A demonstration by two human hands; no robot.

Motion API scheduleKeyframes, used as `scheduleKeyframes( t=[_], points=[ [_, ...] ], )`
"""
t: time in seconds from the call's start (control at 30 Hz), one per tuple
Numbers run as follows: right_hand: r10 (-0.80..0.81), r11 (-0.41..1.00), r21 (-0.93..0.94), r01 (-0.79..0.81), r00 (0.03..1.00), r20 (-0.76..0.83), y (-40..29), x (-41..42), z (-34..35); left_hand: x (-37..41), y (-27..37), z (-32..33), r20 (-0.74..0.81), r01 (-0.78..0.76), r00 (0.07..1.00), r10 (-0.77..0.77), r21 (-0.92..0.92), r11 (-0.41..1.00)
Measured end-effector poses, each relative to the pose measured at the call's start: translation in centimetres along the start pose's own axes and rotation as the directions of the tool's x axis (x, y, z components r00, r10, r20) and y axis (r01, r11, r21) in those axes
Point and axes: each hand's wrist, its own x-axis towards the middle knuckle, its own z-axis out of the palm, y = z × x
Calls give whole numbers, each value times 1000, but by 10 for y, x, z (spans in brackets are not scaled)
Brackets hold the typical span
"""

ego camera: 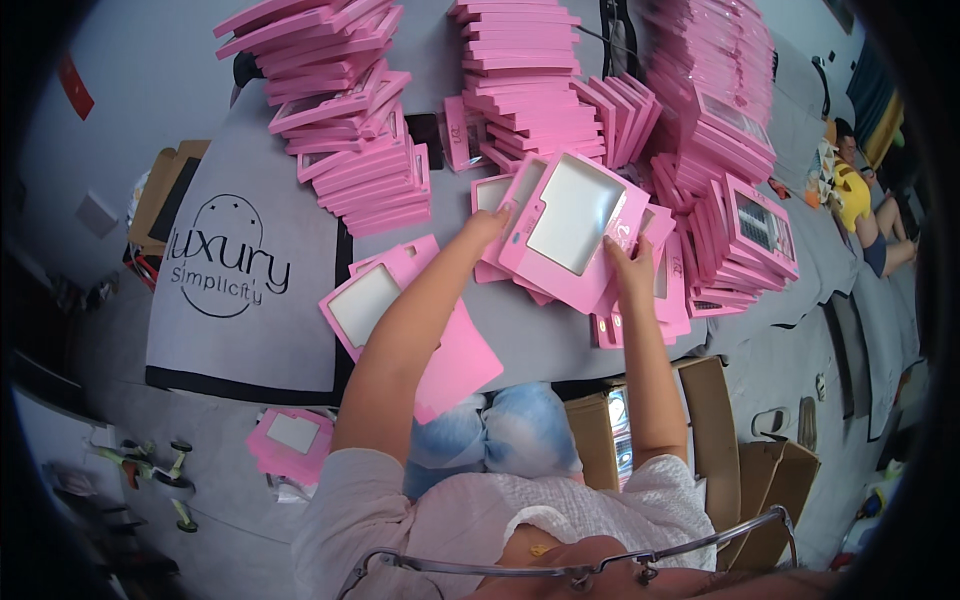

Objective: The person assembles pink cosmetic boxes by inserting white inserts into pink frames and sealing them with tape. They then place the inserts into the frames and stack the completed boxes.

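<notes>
In front of me, a flat pink window box (556,279) lies tilted on top of several similar ones. Its clear window shows a white inside with a bright glare. My right hand (631,262) pinches its right edge, thumb on the face. At the left, the fingers of my left hand (491,225) grip the edge of a pink sleeve (529,191) just beneath it. More pink sleeves (670,277) lie under and beside my right hand. Another group of flat pink sleeves (459,360), partly hidden by my left forearm, rests at the front edge of the table.
Tall stacks of pink boxes stand at the left (367,180), middle (525,75) and right (709,67). A dark phone (426,139) lies between stacks. The grey table cover (300,225) bears writing. Open cardboard boxes (712,427) stand at lower right. A person (874,217) sits far right.
</notes>
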Motion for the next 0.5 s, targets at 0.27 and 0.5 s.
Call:
scheduleKeyframes(
  t=[0.27, 0.5],
  points=[
    [-147, 841, -541, -13, 957, -251, 31, -19, 42, -49, 43, -22, 319, 410, 904, -284, -458, 789],
    [-124, 958, -276, 75, 978, -167, 46, -5, 43, -69, 55, -17, 429, 202, 897, 101, -604, 771]
  ],
)
